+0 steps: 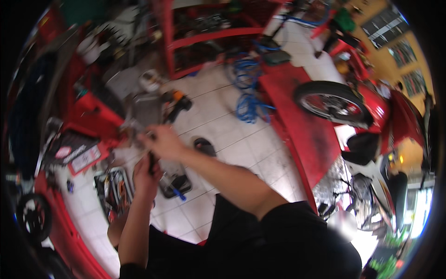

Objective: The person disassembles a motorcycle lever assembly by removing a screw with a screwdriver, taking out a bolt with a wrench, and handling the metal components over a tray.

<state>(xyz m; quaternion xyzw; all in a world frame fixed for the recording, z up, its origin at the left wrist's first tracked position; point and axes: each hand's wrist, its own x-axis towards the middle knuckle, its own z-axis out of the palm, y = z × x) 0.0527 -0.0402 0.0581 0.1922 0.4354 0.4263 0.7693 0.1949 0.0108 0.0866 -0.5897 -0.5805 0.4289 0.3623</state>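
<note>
My left hand (146, 173) is closed, wrapped round a small dark, narrow thing (151, 161) whose kind the blur hides. Just above it, my right hand (163, 142) reaches across with its fingers curled together near the top of that thing. What the right fingers pinch is too blurred to name. Beyond the hands, a drill-like power tool (179, 105) in black and orange lies on the tiles. Below them, an open tool case (114, 193) with several tools stands left of a dark tray (177, 185) with a blue-handled item.
A red motorcycle lift (302, 123) runs along the right, with a motorcycle wheel (333, 104) over it. Coiled blue hose (251, 106) lies on the tiled floor (220, 104). A red shelf rack (216, 35) stands ahead. Boxes (86, 158) crowd the left.
</note>
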